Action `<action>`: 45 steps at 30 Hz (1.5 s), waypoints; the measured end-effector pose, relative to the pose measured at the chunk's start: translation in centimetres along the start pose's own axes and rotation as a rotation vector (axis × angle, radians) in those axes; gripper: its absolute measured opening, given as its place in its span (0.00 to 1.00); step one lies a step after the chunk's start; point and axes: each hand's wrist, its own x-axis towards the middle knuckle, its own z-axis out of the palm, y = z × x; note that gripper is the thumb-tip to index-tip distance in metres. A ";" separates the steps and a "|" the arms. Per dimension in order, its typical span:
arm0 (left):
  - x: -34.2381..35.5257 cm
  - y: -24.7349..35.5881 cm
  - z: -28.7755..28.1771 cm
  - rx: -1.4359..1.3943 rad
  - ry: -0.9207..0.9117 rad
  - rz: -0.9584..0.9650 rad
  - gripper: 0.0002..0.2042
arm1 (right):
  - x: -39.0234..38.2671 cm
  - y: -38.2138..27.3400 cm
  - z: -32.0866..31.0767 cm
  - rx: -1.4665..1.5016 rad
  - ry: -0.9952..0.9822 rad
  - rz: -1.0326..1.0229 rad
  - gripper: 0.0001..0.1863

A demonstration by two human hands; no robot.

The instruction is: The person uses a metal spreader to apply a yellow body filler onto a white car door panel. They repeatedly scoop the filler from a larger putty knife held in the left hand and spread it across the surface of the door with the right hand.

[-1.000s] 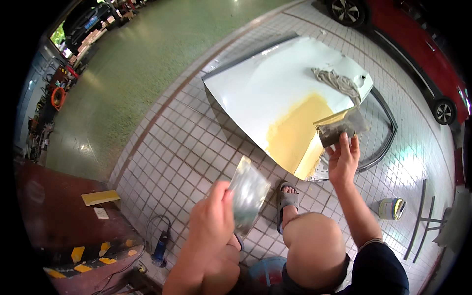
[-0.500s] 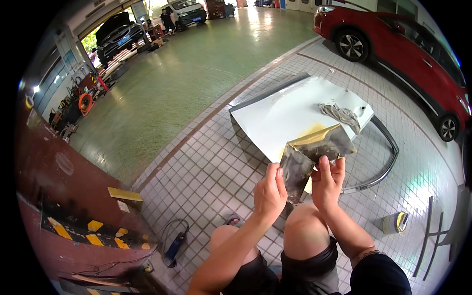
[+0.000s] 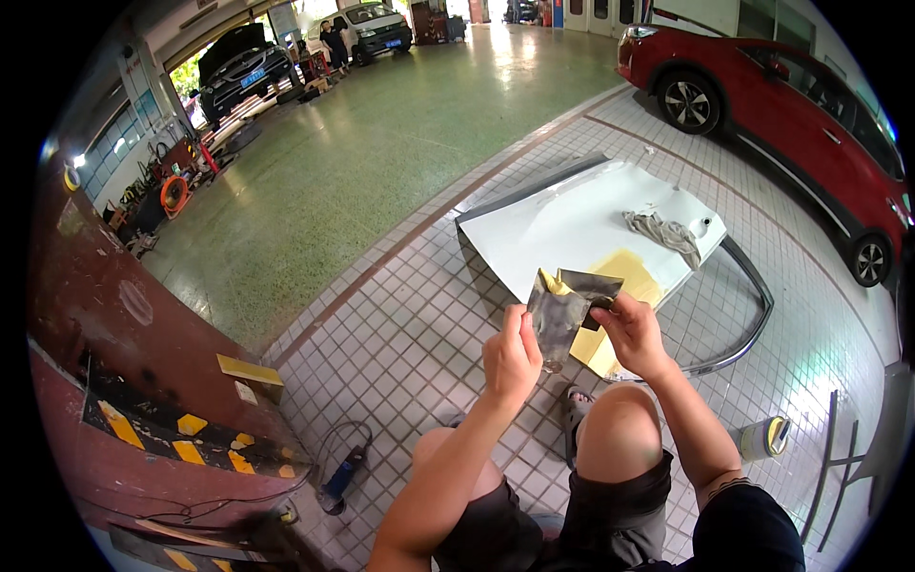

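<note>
My left hand (image 3: 513, 360) pinches the edge of a dark, smeared flat putty plate (image 3: 555, 322), held upright in front of my knees. In my right hand (image 3: 633, 336) is a dark putty spreader (image 3: 599, 285), its edge meeting the plate near the top. A lump of yellow putty (image 3: 553, 281) sits where the two come together. Beyond them, a white car door panel (image 3: 534, 229) lies on the tiles, with a broad yellow filler patch (image 3: 629, 271) on its near part. A crumpled grey rag (image 3: 662, 234) rests on the panel's right side.
A tin (image 3: 761, 439) stands at the right by dark strips. A corded power tool (image 3: 339, 481) lies at left near a brown metal structure (image 3: 143, 353). A red car (image 3: 782, 114) is parked at the far right; a person (image 3: 334, 46) stands far back.
The spreader in my right hand has turned and shifted left, nearer the plate. More of the yellow filler patch on the door now shows. My right knee has moved slightly right and down.
</note>
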 end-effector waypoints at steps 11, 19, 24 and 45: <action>1.5 -5.0 -0.3 0.104 0.205 -0.125 0.10 | -1.4 0.2 1.8 -1.236 -0.633 -0.038 0.06; 3.4 -9.2 -2.0 0.194 0.161 -0.158 0.11 | -2.0 2.3 4.7 -0.660 -0.359 0.165 0.12; 2.9 -11.2 -2.2 0.239 0.117 -0.170 0.11 | -1.9 2.3 6.5 -0.432 -0.330 0.227 0.15; 1.5 -3.4 1.3 0.086 0.057 0.169 0.10 | 2.8 5.6 6.0 0.721 0.432 0.506 0.11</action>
